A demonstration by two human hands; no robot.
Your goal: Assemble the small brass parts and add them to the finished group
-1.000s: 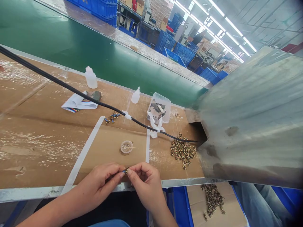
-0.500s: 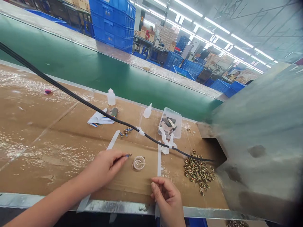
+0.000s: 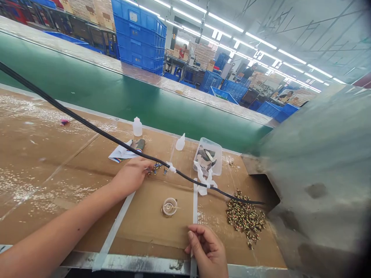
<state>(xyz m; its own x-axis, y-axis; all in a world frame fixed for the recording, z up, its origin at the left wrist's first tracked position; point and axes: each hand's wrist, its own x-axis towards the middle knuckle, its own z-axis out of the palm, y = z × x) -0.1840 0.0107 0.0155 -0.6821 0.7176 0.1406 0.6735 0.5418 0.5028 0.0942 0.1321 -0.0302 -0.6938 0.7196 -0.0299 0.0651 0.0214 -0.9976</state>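
Note:
My left hand reaches over the cardboard with its fingers together. The fingertips touch the left edge of a small cluster of blue-and-gold pieces; whatever is between them is hidden. Near the front edge is my right hand, fingers curled and thumb tip close to the index finger. I cannot make out anything in that pinch. Between the hands a small clear round cup stands on a cardboard sheet, with a thin stick lying across it. To the right lies a heap of small dark-and-gold pieces.
A black cable crosses above the bench. Behind it are two white squeeze bottles, a folded cloth and a clear plastic box. A metal housing stands at right; a green conveyor runs behind.
My left hand has moved away from beside the cup, up and left to the blue-and-gold cluster, carrying the small blue piece from its fingertips out of sight. My right hand has stayed nearly still.

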